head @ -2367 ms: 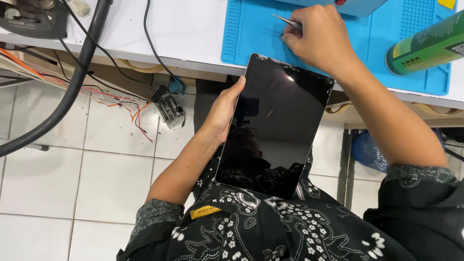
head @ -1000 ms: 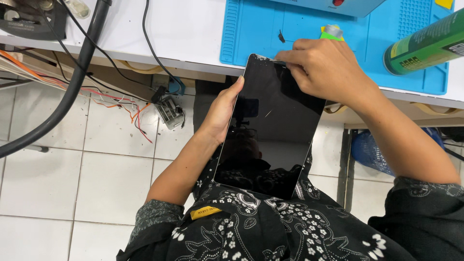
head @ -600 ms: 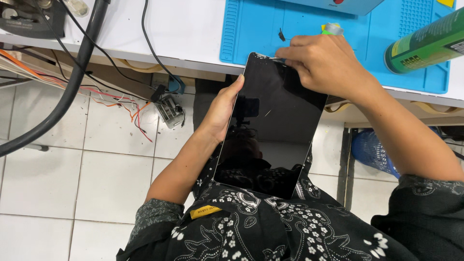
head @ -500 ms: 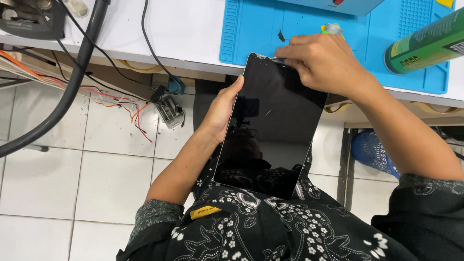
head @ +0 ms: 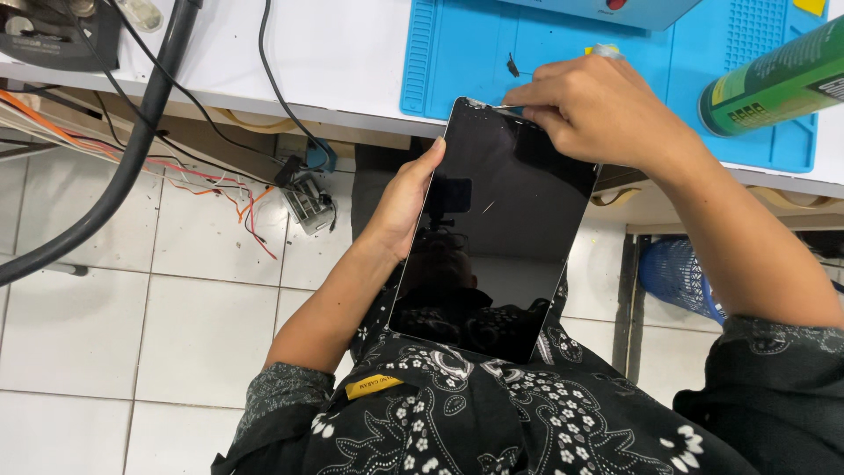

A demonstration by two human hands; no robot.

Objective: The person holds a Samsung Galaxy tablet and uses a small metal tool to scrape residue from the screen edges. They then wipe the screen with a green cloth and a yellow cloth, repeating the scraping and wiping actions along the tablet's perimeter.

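- Two bare hands work a dark tablet [head: 497, 233]; left hand [head: 406, 198] braces its side edge, grip wrapped loosely.
- Right hand [head: 598, 110] pinches thin metal tool [head: 503, 106] at the top corner; screen looks unlifted.

Tablet [head: 497, 237] lower edge hidden in lap — green can [head: 774, 79] cut off right

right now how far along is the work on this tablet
Early, it seems. In hand: the left hand steadies the tablet by its left edge, its lower end against the lap, while the right hand works a thin metal tool at the top corner. The dark screen looks flat and seated, with no open gap visible. Probably left: freeing the rest of the edge. Nothing removed shows on the blue mat.
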